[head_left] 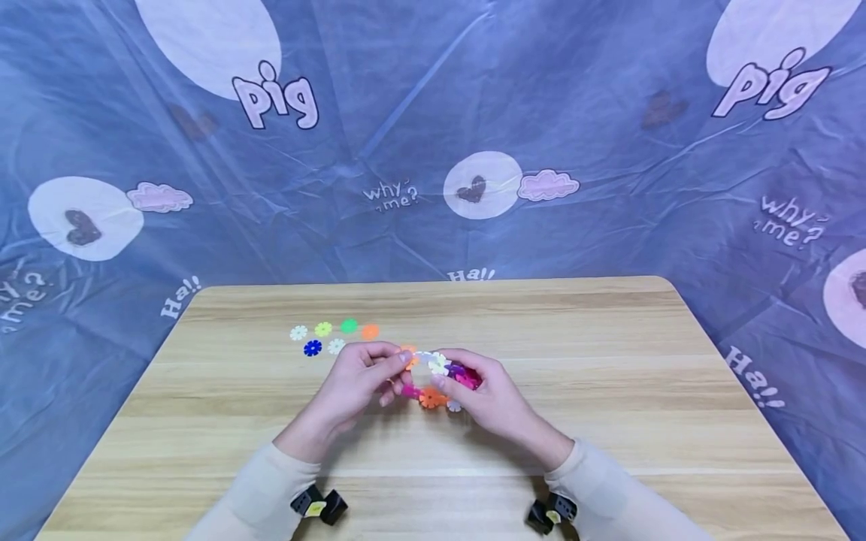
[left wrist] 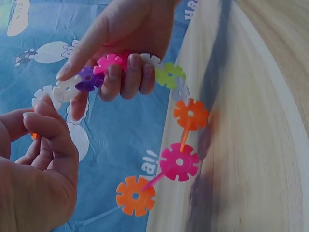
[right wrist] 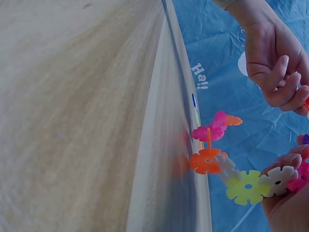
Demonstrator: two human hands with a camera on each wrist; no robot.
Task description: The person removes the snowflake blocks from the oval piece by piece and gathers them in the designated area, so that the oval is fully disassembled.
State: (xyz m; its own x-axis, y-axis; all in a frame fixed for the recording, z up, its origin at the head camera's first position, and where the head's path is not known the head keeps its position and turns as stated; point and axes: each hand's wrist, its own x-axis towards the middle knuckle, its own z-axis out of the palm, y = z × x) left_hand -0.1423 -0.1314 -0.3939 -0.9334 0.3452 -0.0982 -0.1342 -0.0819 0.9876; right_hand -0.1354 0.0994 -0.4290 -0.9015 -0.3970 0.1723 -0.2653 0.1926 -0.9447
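A chain of slotted plastic flower discs in white, purple, pink, yellow-green and orange hangs between the hands above the table. My right hand grips its middle, fingers curled around the pink part, with the thumb by a white disc. My left hand pinches an orange disc between thumb and finger, beside the white end of the chain; whether the two are joined is hidden by the fingers. The chain's other end, finishing in an orange disc, dangles free in the left wrist view.
Several loose discs lie on the wooden table beyond the left hand, among them a blue disc, a green disc and an orange one. A blue printed cloth hangs behind the table.
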